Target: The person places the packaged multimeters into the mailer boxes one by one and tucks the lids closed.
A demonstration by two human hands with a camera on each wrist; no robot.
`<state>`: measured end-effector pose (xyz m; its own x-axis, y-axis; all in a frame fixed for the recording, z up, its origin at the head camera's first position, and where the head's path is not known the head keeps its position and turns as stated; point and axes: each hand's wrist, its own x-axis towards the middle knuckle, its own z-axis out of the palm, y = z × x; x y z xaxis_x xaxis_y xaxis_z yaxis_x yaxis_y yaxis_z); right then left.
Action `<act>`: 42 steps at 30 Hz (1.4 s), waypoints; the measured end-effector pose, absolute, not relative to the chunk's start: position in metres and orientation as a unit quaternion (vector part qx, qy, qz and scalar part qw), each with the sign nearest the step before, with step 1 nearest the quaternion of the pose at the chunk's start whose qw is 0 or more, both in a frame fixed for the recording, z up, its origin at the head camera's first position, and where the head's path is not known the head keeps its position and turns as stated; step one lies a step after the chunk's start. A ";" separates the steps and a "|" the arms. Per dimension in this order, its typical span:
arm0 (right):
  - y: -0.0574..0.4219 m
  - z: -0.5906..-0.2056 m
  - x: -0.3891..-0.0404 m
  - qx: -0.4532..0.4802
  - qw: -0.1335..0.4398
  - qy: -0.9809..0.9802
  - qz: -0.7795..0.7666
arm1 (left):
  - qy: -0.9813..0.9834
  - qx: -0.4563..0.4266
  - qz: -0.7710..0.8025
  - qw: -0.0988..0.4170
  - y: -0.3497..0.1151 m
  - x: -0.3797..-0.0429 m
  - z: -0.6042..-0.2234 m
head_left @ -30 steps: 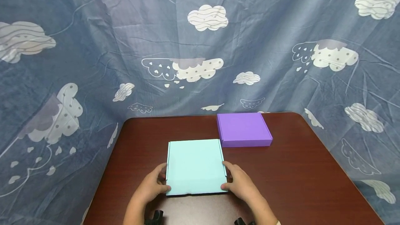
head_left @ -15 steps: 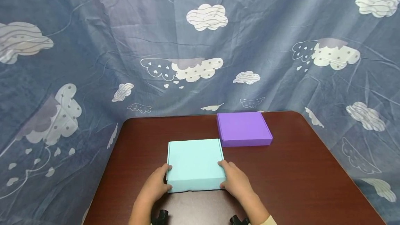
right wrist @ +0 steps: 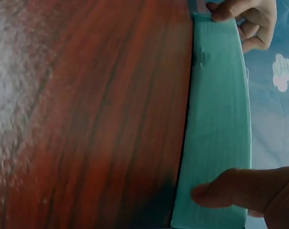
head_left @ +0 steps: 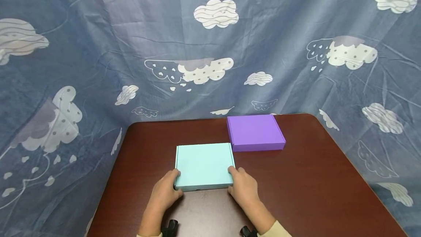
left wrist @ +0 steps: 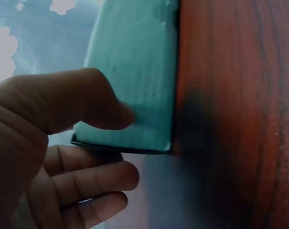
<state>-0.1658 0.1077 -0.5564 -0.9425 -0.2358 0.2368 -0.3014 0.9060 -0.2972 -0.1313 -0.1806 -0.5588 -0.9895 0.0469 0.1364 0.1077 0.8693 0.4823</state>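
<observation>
A flat light-blue cardboard box [head_left: 204, 162] lies on the table in front of me, its lid down. At the near left corner my left hand [head_left: 163, 191] grips it, and my right hand [head_left: 245, 190] grips the near right corner. In the left wrist view the thumb [left wrist: 104, 102] presses the front face of the box [left wrist: 139, 52], while other fingers curl below the corner. The right wrist view shows that hand's thumb [right wrist: 218, 193] on the same front face [right wrist: 218, 109], with the left hand [right wrist: 254, 21] at the far end.
A closed purple box [head_left: 256, 131] sits behind and to the right, close to the blue box's far right corner. The dark brown table [head_left: 306, 178] ends at a blue cloud-patterned cloth [head_left: 190, 101] hanging around it. Black wrist mounts [head_left: 171, 228] are on both wrists.
The blue box's front flap, which stuck out toward me, has folded down into an upright front face. Both hands followed it, thumbs pressing from the front. The purple box stayed put.
</observation>
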 end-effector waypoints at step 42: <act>0.044 -0.521 -0.258 0.112 -0.021 -0.992 0.060 | -0.976 0.052 -0.210 -0.033 -0.194 -0.214 -0.518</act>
